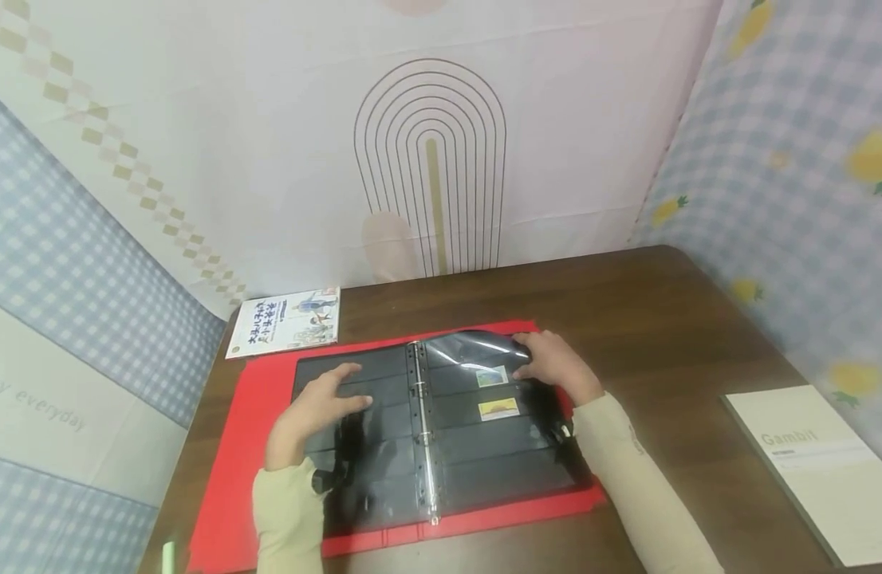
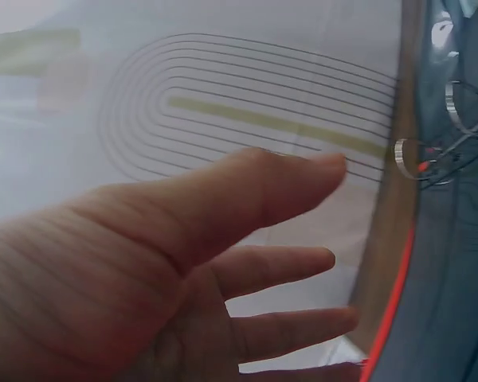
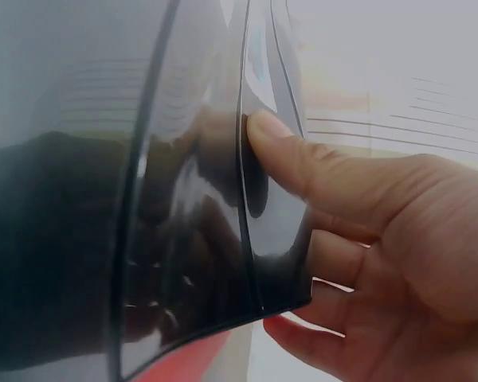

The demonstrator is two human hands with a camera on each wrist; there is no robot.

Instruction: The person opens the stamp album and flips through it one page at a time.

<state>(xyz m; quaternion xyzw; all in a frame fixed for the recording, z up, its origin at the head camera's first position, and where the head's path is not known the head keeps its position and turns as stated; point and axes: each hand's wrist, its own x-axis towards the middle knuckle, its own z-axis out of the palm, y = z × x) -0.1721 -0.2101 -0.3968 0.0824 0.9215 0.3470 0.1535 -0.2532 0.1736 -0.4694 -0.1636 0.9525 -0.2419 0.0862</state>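
Overall light: soft, even and fairly bright, with no hard shadows on the table (image 1: 663, 319).
Glare: pale sheen lay across the lifted black page (image 1: 477, 344) and the plastic sleeves of the binder (image 1: 269, 383).
Head view: sharp in the middle, with walls and table edges bowed outward by the wide lens.
Left wrist view: the left hand (image 2: 167, 263) was close and soft, the backdrop hazy.
Right wrist view: the right hand (image 3: 382, 239) was blurred, and its reflection showed in the glossy page.

One binder (image 1: 269, 399); two stamps (image 1: 492, 376); two booklets (image 1: 286, 320); two hands (image 1: 556, 363).
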